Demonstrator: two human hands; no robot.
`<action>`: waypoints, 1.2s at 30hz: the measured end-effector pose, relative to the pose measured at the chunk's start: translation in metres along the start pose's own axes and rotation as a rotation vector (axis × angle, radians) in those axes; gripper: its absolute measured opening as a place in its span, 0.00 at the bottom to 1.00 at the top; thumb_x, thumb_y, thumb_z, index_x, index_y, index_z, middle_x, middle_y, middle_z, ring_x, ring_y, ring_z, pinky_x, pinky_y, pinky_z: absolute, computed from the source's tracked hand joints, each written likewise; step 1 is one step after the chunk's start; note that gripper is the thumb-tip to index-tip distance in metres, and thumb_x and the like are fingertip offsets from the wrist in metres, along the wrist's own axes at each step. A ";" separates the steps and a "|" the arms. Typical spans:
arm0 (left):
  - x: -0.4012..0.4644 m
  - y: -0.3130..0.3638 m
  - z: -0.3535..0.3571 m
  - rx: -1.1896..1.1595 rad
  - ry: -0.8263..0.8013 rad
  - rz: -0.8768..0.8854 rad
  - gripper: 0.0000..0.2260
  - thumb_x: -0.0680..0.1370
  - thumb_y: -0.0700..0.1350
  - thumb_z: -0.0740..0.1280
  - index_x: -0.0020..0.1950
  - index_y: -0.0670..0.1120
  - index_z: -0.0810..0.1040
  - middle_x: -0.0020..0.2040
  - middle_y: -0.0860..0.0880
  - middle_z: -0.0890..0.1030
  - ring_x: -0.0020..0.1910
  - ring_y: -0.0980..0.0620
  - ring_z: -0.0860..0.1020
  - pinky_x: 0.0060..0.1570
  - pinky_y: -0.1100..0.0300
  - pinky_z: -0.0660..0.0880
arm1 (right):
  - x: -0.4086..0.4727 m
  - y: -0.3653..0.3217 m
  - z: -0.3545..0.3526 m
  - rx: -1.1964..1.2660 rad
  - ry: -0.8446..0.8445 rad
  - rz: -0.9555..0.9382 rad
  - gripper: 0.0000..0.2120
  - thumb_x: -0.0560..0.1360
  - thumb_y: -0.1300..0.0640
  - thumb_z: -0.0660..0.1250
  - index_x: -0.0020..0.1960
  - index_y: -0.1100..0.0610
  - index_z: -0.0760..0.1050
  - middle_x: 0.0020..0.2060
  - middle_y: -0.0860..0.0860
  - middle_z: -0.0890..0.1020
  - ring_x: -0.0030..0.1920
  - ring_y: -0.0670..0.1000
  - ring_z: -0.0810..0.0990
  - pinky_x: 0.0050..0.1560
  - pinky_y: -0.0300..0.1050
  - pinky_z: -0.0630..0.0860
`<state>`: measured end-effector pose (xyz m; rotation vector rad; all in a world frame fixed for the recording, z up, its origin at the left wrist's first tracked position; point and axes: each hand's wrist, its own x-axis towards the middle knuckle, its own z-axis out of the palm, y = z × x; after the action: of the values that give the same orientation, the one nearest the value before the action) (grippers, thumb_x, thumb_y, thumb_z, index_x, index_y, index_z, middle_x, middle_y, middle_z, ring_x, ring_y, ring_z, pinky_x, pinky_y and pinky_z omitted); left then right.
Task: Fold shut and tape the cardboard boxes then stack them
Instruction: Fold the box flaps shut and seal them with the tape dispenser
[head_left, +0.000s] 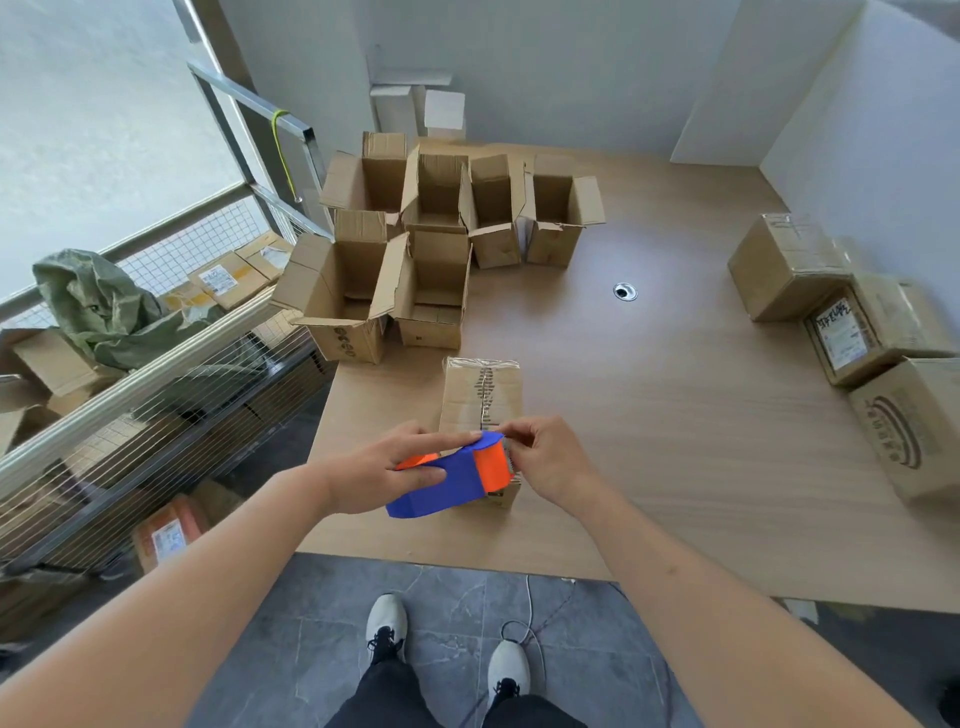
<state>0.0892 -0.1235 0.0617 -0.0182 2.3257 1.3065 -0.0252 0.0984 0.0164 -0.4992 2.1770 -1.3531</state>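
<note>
A closed cardboard box (480, 392) lies in front of me on the wooden table (649, 441), its flaps folded shut with a seam down the top. Over its near end I hold a blue and orange tape dispenser (452, 475). My left hand (384, 470) grips the dispenser's body. My right hand (545, 460) pinches at the dispenser's front end, where the tape comes out. Several open boxes (415, 244) with raised flaps stand at the table's far left. Three taped boxes (841, 322) sit along the right edge.
A metal wire cart (156, 374) with parcels and a green sack (104, 306) stands left of the table. A round cable hole (625, 291) is in the table's middle. White boxes (421, 111) lean against the far wall. My feet stand on grey tiles beside a white cord.
</note>
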 end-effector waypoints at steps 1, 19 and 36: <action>0.000 -0.003 0.002 0.004 -0.016 0.001 0.24 0.86 0.46 0.63 0.76 0.69 0.64 0.61 0.49 0.72 0.61 0.50 0.73 0.66 0.52 0.70 | -0.003 0.003 0.003 -0.001 0.018 0.009 0.09 0.77 0.66 0.68 0.50 0.59 0.87 0.38 0.51 0.86 0.36 0.43 0.79 0.41 0.40 0.77; -0.015 -0.054 -0.042 0.106 -0.183 -0.052 0.23 0.87 0.47 0.60 0.73 0.75 0.65 0.67 0.73 0.71 0.66 0.67 0.70 0.65 0.61 0.67 | -0.034 0.056 0.017 0.173 0.430 0.230 0.07 0.75 0.60 0.76 0.42 0.49 0.87 0.33 0.46 0.86 0.28 0.45 0.80 0.36 0.44 0.83; -0.008 -0.080 -0.061 0.178 -0.210 -0.150 0.20 0.85 0.54 0.59 0.73 0.76 0.64 0.71 0.64 0.70 0.69 0.56 0.70 0.71 0.44 0.67 | -0.034 0.075 0.003 0.238 0.415 0.286 0.05 0.76 0.62 0.75 0.45 0.53 0.87 0.35 0.50 0.86 0.29 0.48 0.80 0.34 0.43 0.82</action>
<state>0.0912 -0.2189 0.0273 0.0013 2.2057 0.9766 0.0005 0.1475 -0.0440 0.1960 2.2462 -1.6282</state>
